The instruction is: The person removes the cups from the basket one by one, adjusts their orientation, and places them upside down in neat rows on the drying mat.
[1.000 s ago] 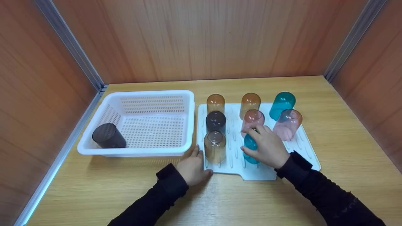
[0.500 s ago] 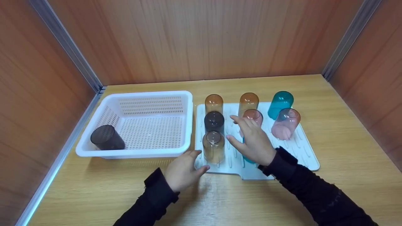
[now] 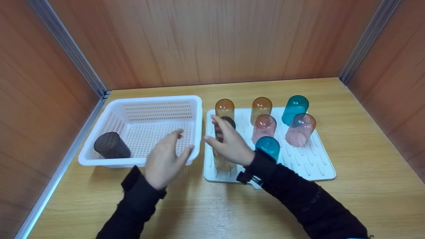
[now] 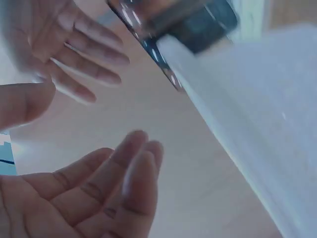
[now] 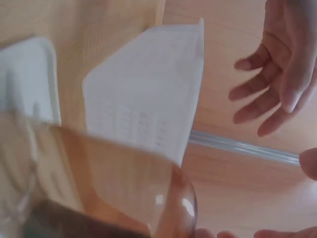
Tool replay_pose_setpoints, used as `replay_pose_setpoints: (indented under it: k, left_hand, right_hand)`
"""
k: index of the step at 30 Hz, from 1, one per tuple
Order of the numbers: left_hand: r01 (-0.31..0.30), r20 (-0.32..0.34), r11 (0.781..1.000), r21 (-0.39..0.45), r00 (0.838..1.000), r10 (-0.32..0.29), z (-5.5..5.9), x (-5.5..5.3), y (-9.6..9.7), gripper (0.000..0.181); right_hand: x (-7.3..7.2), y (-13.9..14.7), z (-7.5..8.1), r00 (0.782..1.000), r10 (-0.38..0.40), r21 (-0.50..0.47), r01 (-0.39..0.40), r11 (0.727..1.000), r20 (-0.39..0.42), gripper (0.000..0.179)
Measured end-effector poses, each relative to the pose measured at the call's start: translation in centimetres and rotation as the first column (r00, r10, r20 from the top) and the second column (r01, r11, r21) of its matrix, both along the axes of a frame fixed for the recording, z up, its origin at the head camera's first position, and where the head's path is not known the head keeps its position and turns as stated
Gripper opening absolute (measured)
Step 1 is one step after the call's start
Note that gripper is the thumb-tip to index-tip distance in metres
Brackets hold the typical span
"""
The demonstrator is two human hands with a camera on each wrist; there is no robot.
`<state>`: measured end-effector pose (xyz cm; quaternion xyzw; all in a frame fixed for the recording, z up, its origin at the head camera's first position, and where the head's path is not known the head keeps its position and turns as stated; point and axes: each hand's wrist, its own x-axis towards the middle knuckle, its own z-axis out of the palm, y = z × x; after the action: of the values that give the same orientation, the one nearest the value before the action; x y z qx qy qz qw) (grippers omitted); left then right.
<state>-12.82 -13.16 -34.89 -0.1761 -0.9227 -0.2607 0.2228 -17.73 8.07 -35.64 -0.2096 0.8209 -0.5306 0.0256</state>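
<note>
My left hand (image 3: 164,161) is over the front right rim of the white basket (image 3: 200,132), its fingers spread around nothing. Inside the basket's front left corner, a dark glass (image 3: 113,146) lies tilted. My right hand (image 3: 230,146) hovers above the left column of upside-down glasses on the white drainer tray (image 3: 315,162), fingers apart, holding nothing visible. It partly hides a dark glass (image 3: 229,122) and a pale amber glass (image 3: 224,164). By the right cuff stands a blue glass (image 3: 268,146). A curved amber glass (image 5: 124,183) looms close in the right wrist view.
Farther back on the tray stand two orange-amber glasses, left (image 3: 224,108) and middle (image 3: 261,108), plus a teal glass (image 3: 295,108). Pink glasses occupy the middle (image 3: 264,127) and right (image 3: 300,129). Wooden walls (image 3: 215,43) enclose the table.
My right hand has let go of the blue glass and moved left over the left column. My left hand has left the tray's edge and moved left, up to the basket rim.
</note>
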Motion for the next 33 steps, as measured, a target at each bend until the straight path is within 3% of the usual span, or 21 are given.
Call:
replay_pose_setpoints:
  k: [6,11,14,18,22,24,26,29,33]
  left_hand:
    - [-0.113,0.067,0.993,-0.027,0.991,0.114,0.6,-1.6,-2.6,0.058]
    - [-0.181,0.165,0.983,-0.016,0.970,0.181,1.7,-3.2,-4.8,0.061]
    - [-0.223,0.260,0.974,-0.048,0.938,0.228,2.5,-4.1,-6.5,0.069]
    - [-0.266,0.373,0.952,-0.150,0.877,0.304,3.2,-5.4,-8.6,0.083]
    - [-0.301,0.436,0.916,-0.266,0.810,0.393,3.2,-6.7,-10.5,0.088]
    - [-0.307,0.453,0.901,-0.306,0.785,0.421,3.1,-7.2,-11.4,0.086]
    - [-0.305,0.469,0.894,-0.328,0.769,0.435,3.0,-7.4,-12.3,0.083]
    - [-0.308,0.485,0.892,-0.330,0.756,0.440,2.6,-7.6,-13.3,0.072]
    - [-0.330,0.481,0.892,-0.309,0.755,0.446,2.2,-7.7,-14.1,0.061]
  right_hand:
    - [-0.7,-3.0,0.1,0.993,0.050,0.075,-0.058,0.995,0.104,0.082]
    - [-0.9,-4.4,0.3,0.989,0.073,0.047,-0.080,0.996,0.130,0.084]
    - [-1.3,-5.1,-0.1,0.991,0.064,0.021,-0.067,0.998,0.119,0.084]
    - [-1.6,-5.9,-0.8,0.990,0.036,-0.008,-0.035,0.999,0.134,0.091]
    - [-1.8,-6.7,-1.1,0.983,0.000,-0.033,0.007,0.999,0.184,0.097]
    - [-2.0,-7.1,-1.2,0.973,-0.016,-0.063,0.031,0.998,0.230,0.098]
    - [-2.2,-7.4,-1.2,0.957,-0.031,-0.090,0.059,0.994,0.290,0.097]
    - [-2.5,-7.7,-1.6,0.927,-0.064,-0.102,0.108,0.989,0.369,0.093]
    - [-2.6,-7.9,-2.1,0.902,-0.065,-0.136,0.135,0.982,0.427,0.086]
